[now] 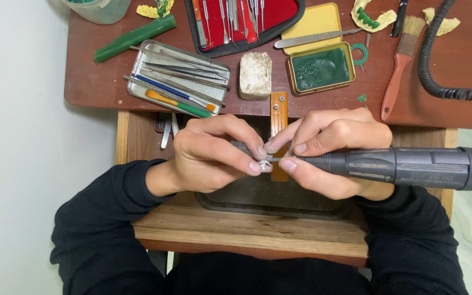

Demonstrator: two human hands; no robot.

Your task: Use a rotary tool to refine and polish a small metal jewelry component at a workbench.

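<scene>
Head view, looking down on a jeweller's-style workbench (pixel 411 104).

Left hand (pixel 208 155): fingers curled in, thumb and forefinger pinched shut on a small silvery metal piece (pixel 264 164). Piece sits at the fingertips, just right of the hand, over the wooden bench pin (pixel 278 117). Too small to tell its exact shape.

Right hand (pixel 331 158): closed around the front of a grey rotary handpiece (pixel 405 166), held like a pen. Handpiece body runs off to the right edge; its tip meets the metal piece between the two hands. Forefingers of both hands touch above the piece.

Below the hands: a dark tray (pixel 269 199) set into the wooden frame.

On the bench top, well apart from the hands:
- open metal tin of hand tools (pixel 178 79), left
- whitish block (pixel 255 75), centre
- yellow tin with green wax (pixel 320 68)
- red-lined instrument case (pixel 244 22)
- orange-handled brush (pixel 400 65)
- green wax stick (pixel 135 37)
- black coiled hose (pixel 438 54), right
</scene>
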